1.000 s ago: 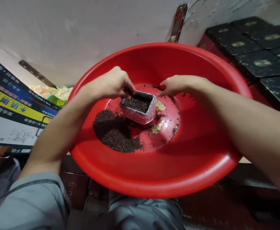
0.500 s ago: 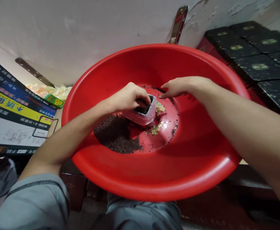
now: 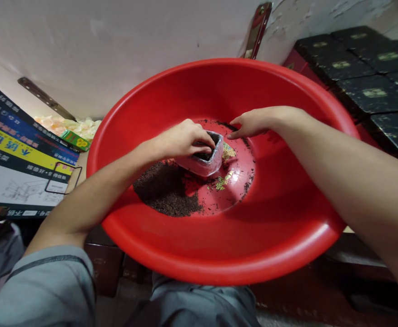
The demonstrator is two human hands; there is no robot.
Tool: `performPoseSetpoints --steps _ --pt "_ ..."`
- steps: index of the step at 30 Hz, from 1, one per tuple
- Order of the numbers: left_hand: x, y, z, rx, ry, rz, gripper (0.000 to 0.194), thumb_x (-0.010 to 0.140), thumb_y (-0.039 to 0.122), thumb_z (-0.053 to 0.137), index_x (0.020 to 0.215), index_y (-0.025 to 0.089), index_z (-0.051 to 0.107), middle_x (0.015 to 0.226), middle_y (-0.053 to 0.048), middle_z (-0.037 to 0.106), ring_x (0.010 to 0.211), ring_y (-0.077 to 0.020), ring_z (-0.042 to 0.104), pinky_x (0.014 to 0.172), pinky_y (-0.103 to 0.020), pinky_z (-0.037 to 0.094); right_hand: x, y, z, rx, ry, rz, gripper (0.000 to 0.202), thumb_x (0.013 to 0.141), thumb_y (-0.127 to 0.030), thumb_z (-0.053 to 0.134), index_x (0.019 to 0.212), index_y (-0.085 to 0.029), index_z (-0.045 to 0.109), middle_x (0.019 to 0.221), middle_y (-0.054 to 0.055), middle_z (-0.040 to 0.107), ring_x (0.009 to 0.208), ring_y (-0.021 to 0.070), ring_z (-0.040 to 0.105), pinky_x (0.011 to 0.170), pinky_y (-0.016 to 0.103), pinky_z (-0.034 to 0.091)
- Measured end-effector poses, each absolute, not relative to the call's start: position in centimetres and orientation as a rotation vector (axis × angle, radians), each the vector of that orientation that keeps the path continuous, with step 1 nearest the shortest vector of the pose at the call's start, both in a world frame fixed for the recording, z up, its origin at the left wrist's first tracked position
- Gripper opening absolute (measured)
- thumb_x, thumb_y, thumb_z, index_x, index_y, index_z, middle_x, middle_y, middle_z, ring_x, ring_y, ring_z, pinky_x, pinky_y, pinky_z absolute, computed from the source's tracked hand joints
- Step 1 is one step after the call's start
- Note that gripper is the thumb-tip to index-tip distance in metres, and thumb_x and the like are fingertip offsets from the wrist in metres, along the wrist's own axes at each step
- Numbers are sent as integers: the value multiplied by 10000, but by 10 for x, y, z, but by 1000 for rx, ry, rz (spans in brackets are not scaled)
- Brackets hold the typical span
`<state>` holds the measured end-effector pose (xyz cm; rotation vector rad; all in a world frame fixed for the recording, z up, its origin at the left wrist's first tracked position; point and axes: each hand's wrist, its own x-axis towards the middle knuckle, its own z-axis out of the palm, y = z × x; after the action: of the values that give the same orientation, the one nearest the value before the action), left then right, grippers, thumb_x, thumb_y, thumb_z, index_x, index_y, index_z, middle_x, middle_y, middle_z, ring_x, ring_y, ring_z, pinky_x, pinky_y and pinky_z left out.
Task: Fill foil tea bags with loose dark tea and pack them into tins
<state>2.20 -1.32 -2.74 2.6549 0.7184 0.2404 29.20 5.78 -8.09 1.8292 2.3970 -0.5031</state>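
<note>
A clear plastic-lined container (image 3: 207, 168) stands in a big red basin (image 3: 226, 254), with dark loose bits inside its square mouth. Over that mouth is my left hand (image 3: 188, 138), its fingers bent together and their tips at the dark filling; what they pinch, if anything, is hidden. My right hand (image 3: 248, 124) hangs to the right of the container, apart from it, thumb and fingers spread, holding nothing. A heap of dark brown, dry, leaf-like bits (image 3: 168, 193) covers the basin's left floor.
Stray dark bits ring the basin floor around a yellow printed pattern (image 3: 222, 181). Several black boxes (image 3: 372, 93) are stacked on the right. A printed carton (image 3: 18, 154) and a green box (image 3: 75, 140) stand left. The wall (image 3: 134, 45) rises behind.
My left hand's fingers have lifted slightly and loosened at the container's mouth. My right hand has barely moved. The view has shifted a little.
</note>
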Motion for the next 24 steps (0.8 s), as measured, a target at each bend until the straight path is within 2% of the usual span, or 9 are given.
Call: performPoseSetpoints --steps 2,4,7,9,11,13,16,19,24 --pt "13 -6 -22 2618 792 269 203 1046 334 704 1106 236 871 1163 -55 849 1121 -211 769 1072 -329 536 288 51 -73 1771 2298 -542 865 830 -814 724 1538 -319 686 1350 116 779 1114 373 740 870 477 584" --pt "-4 9 -20 2558 1053 365 296 1087 369 623 1196 213 850 1229 -71 832 1163 -226 755 1092 -353 536 284 44 -63 1747 2229 -576 803 915 -688 719 1597 -272 633 1382 133 764 1101 342 735 864 445 562" --pt "-35 30 -34 2462 1621 381 380 1054 300 602 1375 184 770 1321 -109 798 1215 -252 728 1122 -386 520 282 40 -54 1786 2192 -600 693 973 -601 706 1572 -256 658 1313 124 787 1083 310 730 857 413 541" --pt "-49 31 -57 2365 1808 -87 436 931 267 715 1350 156 767 1241 -130 814 1166 -283 737 1076 -390 543 283 43 -55 1806 2226 -593 683 977 -662 692 1515 -242 708 1311 131 784 1169 324 708 890 416 534" --pt "-53 16 -84 2230 1646 -589 581 837 378 830 1386 210 737 1238 -94 811 1169 -296 730 1031 -370 563 286 48 -58 1818 2274 -565 722 981 -723 661 1474 -201 738 1360 151 762 1273 339 668 934 425 522" --pt "-47 -10 -109 2184 1598 -637 754 858 523 820 1529 237 628 1422 -127 739 1255 -317 697 1045 -384 561 287 52 -61 1824 2279 -548 747 1000 -730 630 1470 -160 737 1403 164 741 1314 340 648 954 425 514" --pt "-32 -49 -134 2181 1756 -650 959 882 693 776 1635 172 493 1636 -245 547 1413 -442 593 1092 -481 533 284 51 -61 1844 2249 -554 729 1057 -685 567 1491 -117 714 1450 179 713 1321 316 645 973 412 494" --pt "-24 -63 -141 2287 1774 -618 863 927 626 778 1579 108 550 1627 -266 547 1424 -470 582 1108 -478 524 282 46 -57 1852 2244 -609 688 1088 -625 559 1499 -93 704 1455 194 706 1310 291 648 987 389 480" --pt "-38 -42 -140 2333 1626 -601 338 955 305 728 1274 207 783 1392 -127 766 1300 -374 694 1081 -448 571 283 44 -53 1831 2267 -644 654 1067 -580 631 1484 -83 713 1450 192 712 1317 292 644 1011 369 481"
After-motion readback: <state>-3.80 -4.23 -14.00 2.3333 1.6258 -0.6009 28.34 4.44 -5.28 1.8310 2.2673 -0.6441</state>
